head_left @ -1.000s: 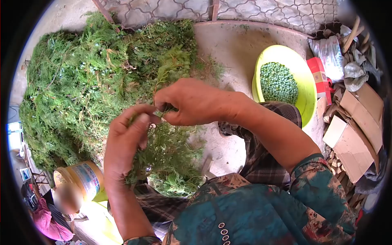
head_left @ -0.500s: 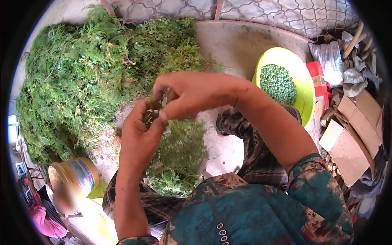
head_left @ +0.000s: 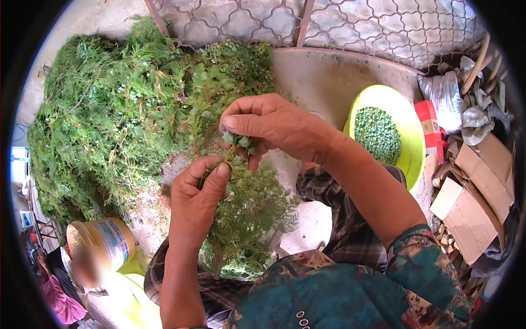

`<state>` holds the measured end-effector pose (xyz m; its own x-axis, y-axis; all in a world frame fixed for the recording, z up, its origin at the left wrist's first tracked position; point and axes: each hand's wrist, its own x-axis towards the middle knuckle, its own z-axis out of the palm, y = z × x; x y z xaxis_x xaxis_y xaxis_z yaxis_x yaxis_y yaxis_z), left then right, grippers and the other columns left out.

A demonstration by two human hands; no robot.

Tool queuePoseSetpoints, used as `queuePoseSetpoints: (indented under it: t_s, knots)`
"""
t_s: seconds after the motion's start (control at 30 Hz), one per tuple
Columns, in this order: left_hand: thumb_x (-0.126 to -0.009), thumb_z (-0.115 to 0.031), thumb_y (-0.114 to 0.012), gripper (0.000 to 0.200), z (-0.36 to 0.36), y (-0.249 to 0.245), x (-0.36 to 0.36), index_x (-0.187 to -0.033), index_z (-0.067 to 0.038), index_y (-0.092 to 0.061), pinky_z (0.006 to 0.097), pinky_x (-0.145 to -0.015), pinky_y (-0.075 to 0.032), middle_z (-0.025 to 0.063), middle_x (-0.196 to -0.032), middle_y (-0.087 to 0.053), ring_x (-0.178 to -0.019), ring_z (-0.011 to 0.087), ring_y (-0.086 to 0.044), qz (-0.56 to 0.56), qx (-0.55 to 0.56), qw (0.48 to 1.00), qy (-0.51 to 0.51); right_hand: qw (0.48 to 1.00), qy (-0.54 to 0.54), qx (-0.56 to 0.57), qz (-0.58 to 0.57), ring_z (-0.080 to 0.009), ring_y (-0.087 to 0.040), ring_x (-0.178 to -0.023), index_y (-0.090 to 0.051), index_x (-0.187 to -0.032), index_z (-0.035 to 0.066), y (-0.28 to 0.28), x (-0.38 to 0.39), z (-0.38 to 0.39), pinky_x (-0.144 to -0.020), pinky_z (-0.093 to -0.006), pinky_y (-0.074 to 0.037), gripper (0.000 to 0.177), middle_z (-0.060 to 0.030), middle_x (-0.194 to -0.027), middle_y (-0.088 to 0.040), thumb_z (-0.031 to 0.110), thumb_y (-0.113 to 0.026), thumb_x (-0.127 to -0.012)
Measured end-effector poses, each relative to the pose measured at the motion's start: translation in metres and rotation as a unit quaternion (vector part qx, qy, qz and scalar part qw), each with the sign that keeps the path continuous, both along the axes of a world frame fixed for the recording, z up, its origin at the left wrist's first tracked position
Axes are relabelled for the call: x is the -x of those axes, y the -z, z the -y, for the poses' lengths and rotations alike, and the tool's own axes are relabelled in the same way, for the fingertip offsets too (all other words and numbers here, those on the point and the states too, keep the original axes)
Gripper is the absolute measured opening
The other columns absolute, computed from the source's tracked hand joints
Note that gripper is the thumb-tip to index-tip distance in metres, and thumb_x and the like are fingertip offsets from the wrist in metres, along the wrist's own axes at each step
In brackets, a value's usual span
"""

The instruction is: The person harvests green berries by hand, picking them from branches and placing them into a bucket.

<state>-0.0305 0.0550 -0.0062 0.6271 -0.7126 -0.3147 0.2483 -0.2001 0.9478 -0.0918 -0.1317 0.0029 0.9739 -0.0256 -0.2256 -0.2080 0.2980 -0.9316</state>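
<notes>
My left hand [head_left: 197, 189] pinches the stem of a leafy conifer branch [head_left: 249, 200] between thumb and forefinger. The branch's feathery green foliage hangs below and behind that hand, over my lap. Just above it, my right hand [head_left: 274, 123] curls closed around a few small blue-green cones [head_left: 241, 141] on the same branch. Its thumb lies over the cones, and part of the fingers is hidden behind them. To the right, a yellow-green basin [head_left: 415, 142] holds a heap of picked green cones [head_left: 377, 134].
A big pile of conifer branches [head_left: 104, 120] covers the floor at left, below a metal lattice [head_left: 235, 22]. A yellow bucket [head_left: 82, 236] lies lower left, near another person [head_left: 57, 293]. Flattened cardboard [head_left: 468, 203] and a red box [head_left: 430, 129] stand at right.
My right hand has turned and now closes over cones that show on the stem. Both hands have shifted slightly right in view, and the branch foliage has swung right.
</notes>
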Motion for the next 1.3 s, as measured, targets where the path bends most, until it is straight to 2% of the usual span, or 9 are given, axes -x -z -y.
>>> queuePoseSetpoints:
  t_s: [0.33,0.47,0.53,0.67,0.73,0.83,0.97,1.13,1.3]
  knots:
    - [-0.088,-0.016,-0.058,0.016,0.007,-0.004,0.007,-0.082,-0.001,-0.06,0.0181,-0.05,-0.031,-0.0058,-0.067,-0.049,-0.057,0.0017,-0.039,0.082,0.04,0.995,-0.028,0.996,-0.027,-0.085,0.022,-0.0081,-0.043,-0.053,-0.056,-0.091,0.004,0.003,0.0,-0.006,-0.043,-0.0213,-0.033,0.029,-0.0002,-0.072,-0.051,0.033,-0.051,-0.09]
    - [-0.088,-0.015,-0.058,0.015,0.006,-0.01,0.006,-0.084,-0.001,-0.061,0.0184,-0.046,-0.028,-0.0063,-0.064,-0.048,-0.055,0.0011,-0.037,0.085,0.029,0.996,-0.031,0.998,-0.036,0.057,0.007,-0.0069,-0.042,-0.05,-0.057,-0.093,0.005,-0.005,0.001,-0.012,-0.043,-0.0209,-0.034,0.025,0.0006,-0.072,-0.051,0.029,-0.056,-0.087]
    - [-0.088,-0.015,-0.058,0.016,0.004,-0.004,0.004,-0.083,-0.001,-0.062,0.0183,-0.046,-0.028,-0.0063,-0.064,-0.048,-0.055,0.001,-0.037,0.099,0.034,0.994,-0.026,0.977,-0.005,0.163,0.137,-0.0043,-0.044,-0.055,-0.058,-0.089,0.004,0.01,-0.005,-0.014,-0.047,-0.0201,-0.037,0.03,0.0019,-0.066,-0.052,0.032,-0.063,-0.08]
    - [-0.088,-0.015,-0.058,0.016,0.004,-0.01,0.003,-0.082,-0.001,-0.062,0.0183,-0.048,-0.028,-0.0059,-0.064,-0.049,-0.056,0.0011,-0.038,0.094,0.01,0.995,-0.033,0.995,-0.031,0.084,0.042,-0.005,-0.046,-0.061,-0.058,-0.091,0.003,-0.01,0.002,-0.009,-0.051,-0.0215,-0.039,0.028,0.0011,-0.071,-0.054,0.025,-0.066,-0.077]
    - [-0.087,-0.015,-0.058,0.016,0.002,-0.011,0.002,-0.082,-0.001,-0.062,0.0182,-0.049,-0.029,-0.0055,-0.065,-0.051,-0.057,0.0012,-0.038,0.105,0.008,0.994,-0.04,0.961,-0.07,0.22,0.152,-0.0096,-0.052,-0.084,-0.056,-0.1,0.003,-0.004,0.001,-0.004,-0.068,-0.0229,-0.043,0.027,-0.0017,-0.09,-0.057,0.021,-0.066,-0.081]
    - [-0.086,-0.013,-0.059,0.015,0.002,-0.014,0.001,-0.083,0.001,-0.063,0.018,-0.053,-0.032,-0.0041,-0.068,-0.054,-0.061,0.0018,-0.041,0.119,0.005,0.992,-0.05,0.927,-0.067,0.303,0.21,-0.0119,-0.054,-0.086,-0.055,-0.102,0.003,-0.004,0.003,-0.002,-0.069,-0.0261,-0.045,0.031,-0.003,-0.093,-0.058,0.02,-0.066,-0.08]
    - [-0.086,-0.012,-0.06,0.014,0.003,-0.008,0.001,-0.086,0.002,-0.064,0.0183,-0.056,-0.035,-0.003,-0.07,-0.056,-0.063,0.0026,-0.043,0.141,0.013,0.988,-0.053,0.932,-0.076,0.32,0.153,-0.0169,-0.058,-0.084,-0.055,-0.101,0.004,-0.008,0.004,-0.004,-0.069,-0.0295,-0.046,0.027,-0.0056,-0.093,-0.06,0.017,-0.064,-0.079]
    - [-0.085,-0.011,-0.06,0.014,0.004,-0.01,0.001,-0.09,0.002,-0.065,0.0188,-0.056,-0.036,-0.0022,-0.072,-0.058,-0.064,0.0032,-0.045,0.17,0.005,0.984,-0.059,0.828,0.004,0.507,0.239,-0.0318,-0.058,-0.077,-0.054,-0.093,0.003,0.007,0.003,-0.018,-0.065,-0.035,-0.046,0.015,-0.0149,-0.086,-0.058,0.011,-0.057,-0.081]
    - [-0.086,-0.01,-0.059,0.014,0.008,-0.011,0.002,-0.09,0.002,-0.065,0.019,-0.056,-0.036,-0.0019,-0.071,-0.058,-0.064,0.0033,-0.045,0.173,-0.002,0.982,-0.075,0.867,0.118,0.424,0.235,-0.0311,-0.058,-0.073,-0.052,-0.095,0.003,0.023,0.0,-0.031,-0.063,-0.0356,-0.045,0.014,-0.0161,-0.081,-0.056,0.01,-0.054,-0.082]
